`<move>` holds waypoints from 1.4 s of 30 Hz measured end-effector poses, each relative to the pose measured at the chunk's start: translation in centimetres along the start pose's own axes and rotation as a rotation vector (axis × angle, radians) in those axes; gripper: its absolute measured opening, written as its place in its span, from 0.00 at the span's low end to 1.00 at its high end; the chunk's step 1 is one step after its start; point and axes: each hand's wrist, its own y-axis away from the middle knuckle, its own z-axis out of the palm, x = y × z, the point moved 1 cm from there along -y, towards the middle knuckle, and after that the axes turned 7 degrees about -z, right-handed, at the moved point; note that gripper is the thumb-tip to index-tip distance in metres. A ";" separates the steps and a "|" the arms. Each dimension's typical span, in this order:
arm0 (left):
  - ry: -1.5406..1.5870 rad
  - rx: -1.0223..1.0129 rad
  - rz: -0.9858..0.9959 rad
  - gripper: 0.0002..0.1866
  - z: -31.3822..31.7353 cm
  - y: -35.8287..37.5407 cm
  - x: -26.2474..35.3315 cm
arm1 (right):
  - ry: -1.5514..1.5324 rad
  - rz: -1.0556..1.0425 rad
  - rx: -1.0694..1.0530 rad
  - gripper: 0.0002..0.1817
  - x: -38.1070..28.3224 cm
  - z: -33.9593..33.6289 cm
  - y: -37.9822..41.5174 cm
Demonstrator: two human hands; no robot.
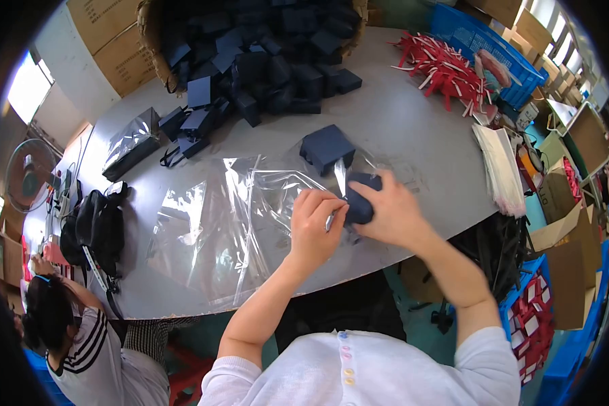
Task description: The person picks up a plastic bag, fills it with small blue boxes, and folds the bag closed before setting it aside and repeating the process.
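My right hand (394,211) is wrapped over a small dark blue box (363,199), its fingers hiding part of it. Close beside it, my left hand (314,224) is closed in a pinch at the edge of a clear plastic bag (340,177). A small silvery thing (329,220) shows at the left fingers; its kind cannot be made out. Just beyond both hands sits another dark blue box (327,148), with clear film around it. Flat, shiny clear plastic bags (210,233) lie on the table to the left of my left hand.
Many dark blue boxes spill from a tipped basket (157,54) on the grey table (413,128). A film-wrapped black pack (132,143) and black bag (96,227) lie left. Red-white ribbons (446,71) and a blue crate (477,37) stand right. Another person (91,331) sits left.
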 end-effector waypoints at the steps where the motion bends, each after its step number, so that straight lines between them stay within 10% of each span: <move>1: -0.031 -0.001 0.037 0.05 0.2 0.3 -0.4 | -0.060 0.019 0.113 0.40 -1.0 2.0 -0.9; 4: -0.136 0.030 0.156 0.11 -0.5 1.0 -1.0 | -0.244 -0.016 0.214 0.40 -2.5 5.4 -2.4; 7: -0.052 0.520 -0.116 0.15 -1.9 3.4 -1.5 | -0.370 0.056 0.261 0.41 -3.8 6.7 -3.7; 9: 0.408 0.832 -0.952 0.15 -2.2 5.1 -3.3 | -0.451 0.062 0.339 0.43 -4.1 8.4 -5.0; 10: 0.403 0.831 -0.955 0.15 -2.6 6.5 -4.6 | -0.455 0.064 0.335 0.43 -4.4 9.5 -5.6; 12: 1.017 0.210 -1.310 0.09 -2.9 9.2 -7.1 | -0.447 0.034 0.464 0.43 -5.1 11.9 -6.8; 19: 0.444 -0.255 -1.213 0.15 -3.6 8.8 -4.0 | -0.078 0.083 0.360 0.53 -4.5 13.2 -7.6; 23: -0.091 -0.071 -0.706 0.13 -12.2 4.9 -6.0 | -0.213 -0.255 -0.289 0.45 2.6 5.7 -0.3; 26: -0.462 0.050 -0.548 0.19 -17.2 -0.7 -15.1 | -1.012 -0.751 -1.068 0.28 6.2 -4.1 -4.1; 28: -0.611 0.019 -0.517 0.34 -18.6 -4.7 -24.2 | -1.217 -0.579 -0.662 0.21 8.5 -6.3 -10.4; 29: -0.633 0.092 -0.459 0.39 -18.1 -7.1 -27.3 | -1.129 -0.101 -0.322 0.24 8.0 -5.5 -14.2; 30: -0.650 0.166 -0.393 0.44 -17.8 -9.4 -29.5 | -0.952 -0.144 0.154 0.30 10.1 -1.4 -19.5; 32: -0.779 0.187 -0.392 0.48 -16.8 -13.2 -31.4 | -0.561 -0.138 0.381 0.39 13.1 5.1 -29.3; 39: -0.801 0.040 -0.650 0.46 -16.5 -18.6 -34.7 | -0.619 0.161 0.337 0.36 15.4 11.2 -33.4; 42: -0.686 0.058 -0.654 0.45 -16.5 -17.0 -32.1 | -1.265 0.364 0.112 0.30 19.2 9.3 -25.8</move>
